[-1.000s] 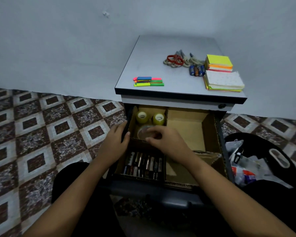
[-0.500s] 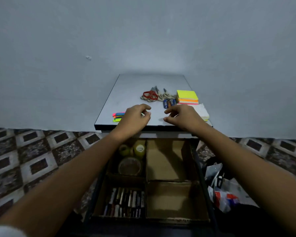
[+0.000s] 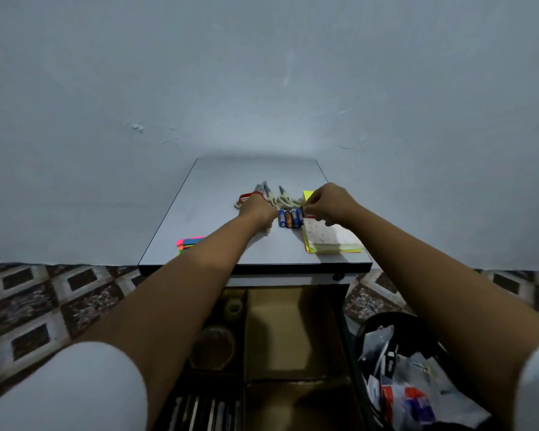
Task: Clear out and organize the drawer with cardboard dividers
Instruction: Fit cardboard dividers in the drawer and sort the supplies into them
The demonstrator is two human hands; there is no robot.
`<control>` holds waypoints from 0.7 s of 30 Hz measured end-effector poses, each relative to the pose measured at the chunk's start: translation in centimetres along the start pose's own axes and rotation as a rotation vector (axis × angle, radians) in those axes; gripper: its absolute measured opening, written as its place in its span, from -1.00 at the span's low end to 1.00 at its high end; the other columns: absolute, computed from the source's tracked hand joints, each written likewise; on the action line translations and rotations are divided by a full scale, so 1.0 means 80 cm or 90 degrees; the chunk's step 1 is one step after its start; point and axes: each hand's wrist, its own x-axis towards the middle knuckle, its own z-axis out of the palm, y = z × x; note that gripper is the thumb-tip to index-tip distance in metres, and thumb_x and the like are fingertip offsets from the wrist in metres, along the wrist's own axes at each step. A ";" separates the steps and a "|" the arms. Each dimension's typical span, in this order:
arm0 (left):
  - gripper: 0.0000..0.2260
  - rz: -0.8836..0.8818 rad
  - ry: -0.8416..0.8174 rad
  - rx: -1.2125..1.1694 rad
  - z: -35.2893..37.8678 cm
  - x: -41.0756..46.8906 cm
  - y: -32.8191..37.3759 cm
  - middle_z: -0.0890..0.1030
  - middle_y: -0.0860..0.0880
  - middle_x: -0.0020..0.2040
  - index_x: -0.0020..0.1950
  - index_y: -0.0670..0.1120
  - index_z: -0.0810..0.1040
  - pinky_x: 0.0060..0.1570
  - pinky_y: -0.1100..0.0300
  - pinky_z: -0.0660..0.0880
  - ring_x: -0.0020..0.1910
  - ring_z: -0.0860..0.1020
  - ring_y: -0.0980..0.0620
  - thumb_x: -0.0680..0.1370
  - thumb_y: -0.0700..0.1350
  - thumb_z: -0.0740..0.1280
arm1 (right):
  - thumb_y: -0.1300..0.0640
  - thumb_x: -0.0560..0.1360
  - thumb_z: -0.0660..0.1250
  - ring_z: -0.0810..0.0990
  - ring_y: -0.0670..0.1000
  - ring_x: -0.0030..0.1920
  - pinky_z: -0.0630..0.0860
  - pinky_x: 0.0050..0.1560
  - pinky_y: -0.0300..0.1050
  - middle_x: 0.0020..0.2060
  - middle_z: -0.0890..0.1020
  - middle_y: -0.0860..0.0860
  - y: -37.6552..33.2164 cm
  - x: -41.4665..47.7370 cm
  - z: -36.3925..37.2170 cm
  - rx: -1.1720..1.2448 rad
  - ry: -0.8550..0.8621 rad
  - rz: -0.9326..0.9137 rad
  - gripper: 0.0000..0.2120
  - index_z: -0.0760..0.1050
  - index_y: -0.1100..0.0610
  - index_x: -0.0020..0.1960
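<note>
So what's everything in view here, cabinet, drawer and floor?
Grey cabinet top: one, against the wall.
Metal scissors: at least two pairs, red and beige handles, mid-top.
Cylindrical batteries: four, blue and orange, right of scissors.
Yellow sticky-note pad: one, behind batteries.
White paper notepad: one, yellow-edged, top's right front.
Neon sticky flags: small stack, multicoloured, top's left edge.
Cardboard-divided drawer: one, brown, open below.
Tape rolls: two visible, yellowish and clear, back-left compartment.
Pens: several, dark and pale, front-left compartment.
Black rubbish bag: one, floor right.
Left hand: over the scissors.
Right hand: at pad and batteries.
</note>
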 end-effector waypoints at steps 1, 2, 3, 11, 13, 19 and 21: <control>-0.76 -0.014 -0.005 -0.014 0.006 0.013 -0.004 0.42 -0.18 -0.32 0.09 -0.39 0.43 -0.18 0.03 0.49 -0.20 0.50 -0.14 0.46 -0.32 0.29 | 0.28 0.46 0.30 0.55 0.08 -0.23 0.53 -0.34 -0.16 -0.18 0.63 0.22 0.001 0.005 0.001 -0.004 0.001 0.002 -0.81 0.62 0.32 0.01; -0.66 -0.022 -0.009 -0.016 0.011 0.019 -0.006 0.44 -0.20 -0.30 0.20 -0.42 0.38 -0.20 0.05 0.45 -0.19 0.50 -0.16 0.46 -0.32 0.29 | 0.28 0.46 0.30 0.55 0.08 -0.23 0.54 -0.33 -0.15 -0.18 0.63 0.20 0.001 0.010 0.002 -0.007 0.003 0.002 -0.81 0.62 0.32 0.01; -0.63 -0.022 -0.014 -0.016 0.015 0.026 -0.007 0.50 -0.26 -0.23 0.23 -0.42 0.38 -0.20 0.09 0.42 -0.15 0.53 -0.18 0.46 -0.31 0.30 | 0.28 0.46 0.30 0.55 0.07 -0.25 0.54 -0.33 -0.16 -0.19 0.61 0.18 0.001 0.013 0.003 -0.009 0.003 0.000 -0.81 0.62 0.32 0.01; -0.79 -0.018 0.025 0.086 0.032 0.042 -0.002 0.41 -0.07 -0.33 -0.16 -0.16 0.37 -0.46 0.23 0.35 -0.40 0.41 0.02 0.51 -0.11 0.38 | 0.27 0.48 0.25 0.40 -0.03 -0.52 0.44 -0.51 -0.25 -0.35 0.54 0.17 0.007 0.041 0.013 -0.020 0.028 -0.014 -0.78 0.61 0.38 -0.05; -0.83 -0.022 0.015 0.077 0.032 0.047 -0.003 0.47 -0.11 -0.30 -0.09 -0.17 0.43 -0.31 0.20 0.44 -0.31 0.47 -0.05 0.50 -0.12 0.39 | 0.26 0.48 0.26 0.36 -0.02 -0.52 0.43 -0.48 -0.21 -0.37 0.51 0.20 0.009 0.047 0.017 -0.027 0.034 -0.015 -0.76 0.59 0.43 -0.04; -0.78 -0.050 -0.037 0.068 0.018 0.052 -0.005 0.47 -0.14 -0.28 -0.19 -0.18 0.36 -0.18 0.09 0.52 -0.31 0.46 -0.04 0.50 -0.17 0.39 | 0.29 0.43 0.31 0.61 0.24 -0.12 0.43 -0.28 -0.02 -0.08 0.61 0.37 0.003 0.062 0.033 -0.103 0.021 -0.040 -0.76 0.56 0.44 0.01; -0.78 -0.057 -0.044 0.044 0.009 0.052 -0.009 0.45 -0.14 -0.32 -0.24 -0.16 0.36 -0.32 0.15 0.46 -0.38 0.43 -0.02 0.50 -0.18 0.38 | 0.28 0.42 0.31 0.58 0.23 -0.17 0.36 -0.31 -0.12 -0.19 0.62 0.30 0.002 0.065 0.041 -0.146 0.017 -0.042 -0.79 0.58 0.41 -0.03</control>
